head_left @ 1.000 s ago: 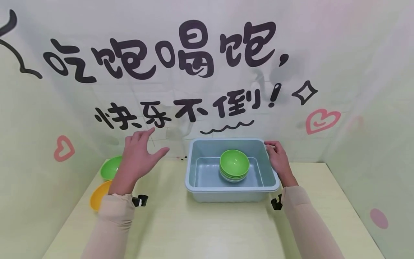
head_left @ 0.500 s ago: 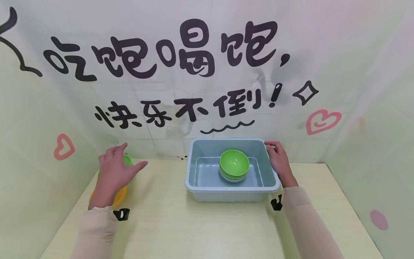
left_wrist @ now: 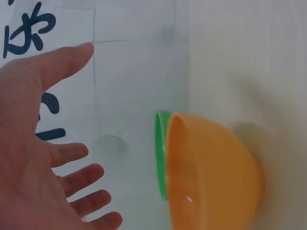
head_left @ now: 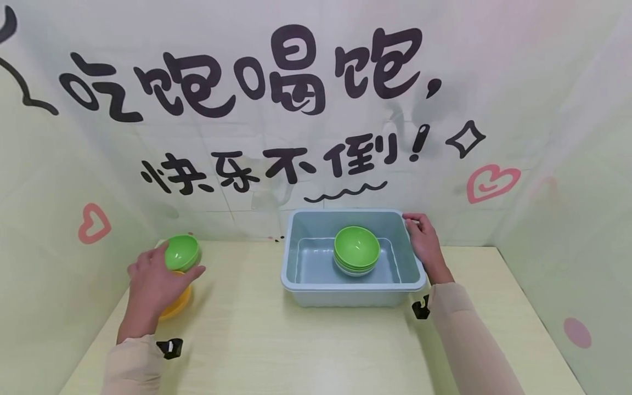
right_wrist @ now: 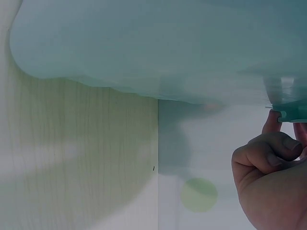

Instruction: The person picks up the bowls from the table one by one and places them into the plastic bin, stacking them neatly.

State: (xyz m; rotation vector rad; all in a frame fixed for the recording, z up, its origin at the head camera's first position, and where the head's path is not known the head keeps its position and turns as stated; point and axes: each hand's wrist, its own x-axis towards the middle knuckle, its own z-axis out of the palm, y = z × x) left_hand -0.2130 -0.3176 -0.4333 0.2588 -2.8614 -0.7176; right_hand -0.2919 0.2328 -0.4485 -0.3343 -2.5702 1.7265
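My left hand (head_left: 157,286) hovers over the yellow bowl (head_left: 178,305) at the table's left, its fingers and thumb spread with nothing between them. From the left wrist view, that bowl (left_wrist: 223,167) is apart from the fingertips. Just behind it sits a green bowl (head_left: 182,253), partly overlapped by the hand. My right hand (head_left: 425,244) grips the right rim of a light blue plastic basin (head_left: 353,288) near its back corner, fingers curled at the edge. In the right wrist view the basin's outer wall (right_wrist: 144,43) fills the top. Inside the basin stands a stack of green bowls (head_left: 356,247).
A pale wood table (head_left: 237,340) carries everything. Behind it hangs a white backdrop (head_left: 257,131) with black lettering, and similar side walls close in on the left and right. Black wrist mounts (head_left: 170,348) stick out beside the cuffs.
My left hand has moved left and down, from beside the basin's left to over the yellow bowl, uncovering the green bowl behind. The right hand stays at the basin's rim.
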